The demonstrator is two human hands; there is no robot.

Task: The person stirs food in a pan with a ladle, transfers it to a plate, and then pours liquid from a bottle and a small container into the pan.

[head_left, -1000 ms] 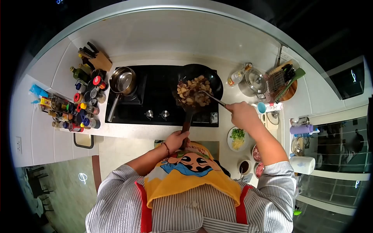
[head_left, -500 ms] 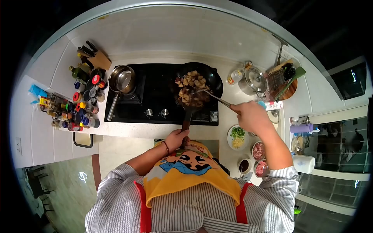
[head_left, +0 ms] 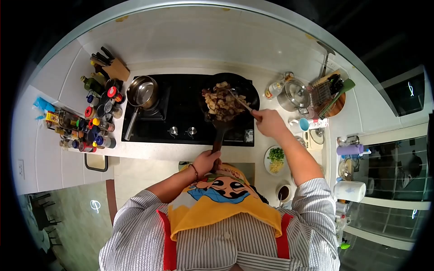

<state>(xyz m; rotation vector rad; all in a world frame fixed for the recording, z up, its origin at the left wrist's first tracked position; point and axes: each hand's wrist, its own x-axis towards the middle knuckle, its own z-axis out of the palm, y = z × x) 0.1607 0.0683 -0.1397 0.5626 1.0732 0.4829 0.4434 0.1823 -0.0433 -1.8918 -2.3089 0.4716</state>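
Note:
A black wok (head_left: 251, 92) sits on the right side of the black cooktop (head_left: 183, 108), holding browned chunks of meat (head_left: 222, 105). My left hand (head_left: 206, 161) is wrapped round the wok's long dark handle (head_left: 219, 139), close to my apron. From the right, my right hand (head_left: 270, 123) grips a metal spatula (head_left: 241, 102) that slants into the meat. Food partly hides the spatula's head.
A steel saucepan (head_left: 142, 91) stands at the cooktop's left, near crowded seasoning bottles (head_left: 97, 122) and a knife block (head_left: 116, 70). To the right are a lidded pot (head_left: 296, 95), a plate of chopped greens (head_left: 275, 161) and a bowl of dark sauce (head_left: 284, 193).
My right hand has moved left and slightly up, carrying the spatula further across the wok. The meat is gathered into one heap. My left hand stays on the handle.

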